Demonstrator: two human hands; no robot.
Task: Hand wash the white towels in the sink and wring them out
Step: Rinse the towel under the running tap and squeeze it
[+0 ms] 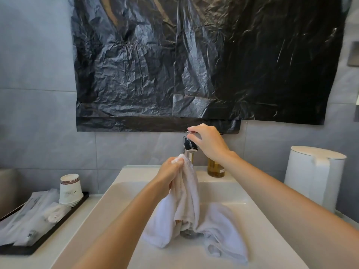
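1. Gripping the top end of a white towel (187, 191), the fingers (175, 162) of the left hand (169, 175) are curled tight round the bunched cloth, which hangs straight down over the basin.
2. The right hand (206, 141) sits on top of the faucet (189, 147), its fingers bent round the handle, with thumb and forefinger pinching the handle's edge.
3. The hanging towel's lower end reaches the drain (187, 233). There it meets a second towel (221, 228), which lies crumpled on the basin floor and spreads to both sides of the drain.
4. The sink (116, 189) is white and rectangular, set into a pale counter (91, 208).
5. An amber bottle (215, 168) stands on the sink's back ledge just beside the faucet, partly hidden by the right wrist.
6. On the counter to the left, a black tray (48, 236) carries a stack of paper cups (69, 189) and some wrapped packets (29, 220).
7. To the right of the sink stands a white cylindrical container (314, 177).
8. A crinkled black plastic sheet (194, 55) covers the grey tiled wall above the faucet.
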